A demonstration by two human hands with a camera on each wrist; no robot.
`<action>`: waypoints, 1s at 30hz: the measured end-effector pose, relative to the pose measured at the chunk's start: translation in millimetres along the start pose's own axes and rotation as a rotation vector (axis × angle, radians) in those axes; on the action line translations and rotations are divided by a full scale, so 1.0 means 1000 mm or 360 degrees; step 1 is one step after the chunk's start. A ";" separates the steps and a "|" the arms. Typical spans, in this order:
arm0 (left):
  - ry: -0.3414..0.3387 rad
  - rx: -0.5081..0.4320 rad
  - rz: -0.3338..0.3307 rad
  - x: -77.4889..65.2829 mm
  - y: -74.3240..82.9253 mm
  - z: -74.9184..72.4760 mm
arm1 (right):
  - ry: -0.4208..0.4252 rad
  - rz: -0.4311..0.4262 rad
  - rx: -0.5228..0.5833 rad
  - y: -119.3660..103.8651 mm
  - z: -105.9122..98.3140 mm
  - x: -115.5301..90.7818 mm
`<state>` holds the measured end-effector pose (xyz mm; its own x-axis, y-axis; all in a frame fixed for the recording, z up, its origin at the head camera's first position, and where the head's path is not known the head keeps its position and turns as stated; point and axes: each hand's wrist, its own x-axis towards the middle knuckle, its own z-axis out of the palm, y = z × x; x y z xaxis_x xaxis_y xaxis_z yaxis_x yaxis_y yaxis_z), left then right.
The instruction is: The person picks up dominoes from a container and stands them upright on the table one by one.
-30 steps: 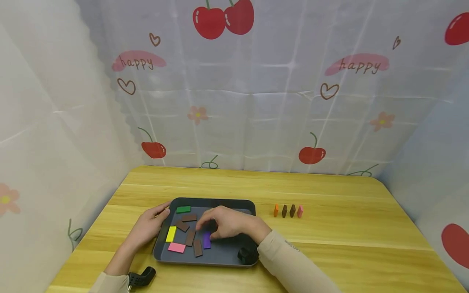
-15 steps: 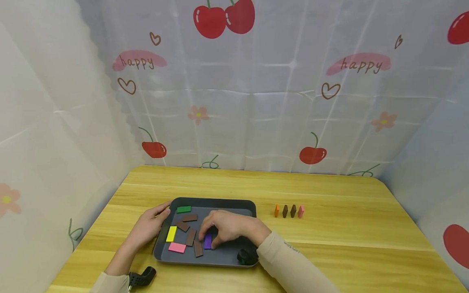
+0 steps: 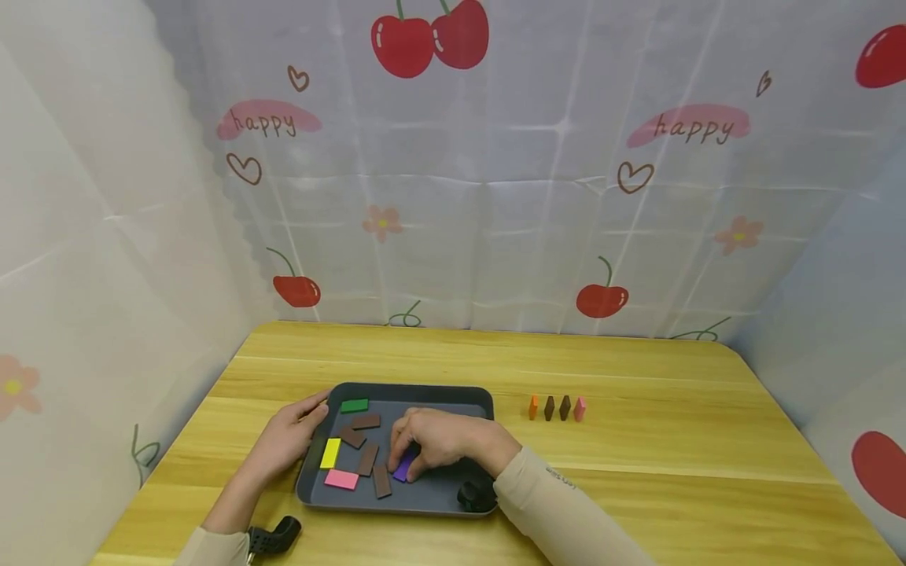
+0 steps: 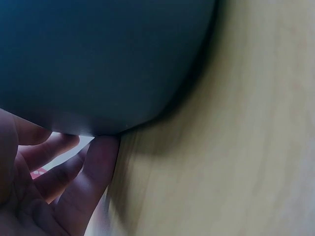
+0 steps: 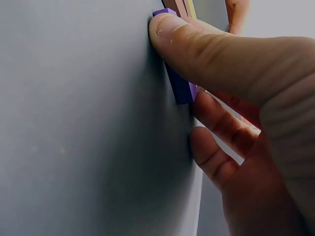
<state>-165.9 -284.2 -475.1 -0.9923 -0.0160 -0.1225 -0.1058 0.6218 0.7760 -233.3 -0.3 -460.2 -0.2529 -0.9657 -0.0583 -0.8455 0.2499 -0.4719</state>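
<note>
A dark grey tray (image 3: 439, 497) lies on the wooden table, with my left hand (image 3: 285, 436) gripping its left end, thumb at the rim. In the left wrist view, fingers (image 4: 91, 182) press the tray's outer wall (image 4: 98, 64) from below. Inside the tray, my right hand (image 3: 442, 440) pinches a purple domino (image 3: 402, 469) between thumb and fingers. The right wrist view shows the domino (image 5: 181, 88) tilted off flat, close over the tray floor. Left of it lie several brown dominoes (image 3: 382, 481), a yellow one (image 3: 330, 453), a pink one (image 3: 341, 479) and a green one (image 3: 355, 406).
Right of the tray, an orange domino (image 3: 534, 407), two dark brown dominoes (image 3: 549, 408) and a pink domino (image 3: 580, 409) stand upright in a row on the table (image 3: 672, 448). Black wrist devices (image 3: 274, 536) sit by both forearms. Patterned curtains (image 3: 481, 236) enclose the table.
My right hand has come down slightly toward me and closed its fingers on the purple domino, which has turned and tilted. The left hand stays on the tray.
</note>
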 end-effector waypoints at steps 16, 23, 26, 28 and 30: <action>-0.0003 -0.0001 0.0004 -0.001 0.000 0.000 | 0.0067 0.0164 0.0158 -0.002 -0.012 -0.014; -0.0003 -0.0008 0.0015 0.000 0.000 0.000 | 0.0108 0.0197 0.0209 -0.007 -0.023 -0.027; -0.0002 -0.0007 0.0020 0.000 -0.001 0.000 | 0.0124 0.0197 0.0233 -0.010 -0.025 -0.033; 0.0001 -0.0008 0.0018 0.000 -0.001 0.000 | 0.0146 0.0194 0.0230 -0.011 -0.026 -0.038; -0.0001 -0.0007 0.0012 0.000 -0.001 0.001 | 0.0175 0.0196 0.0234 -0.012 -0.027 -0.044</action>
<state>-165.8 -284.3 -476.2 -0.9931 -0.0106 -0.1170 -0.0985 0.6185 0.7796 -224.5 41.4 -427.8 -0.4064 -0.9132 -0.0310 -0.7294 0.3446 -0.5909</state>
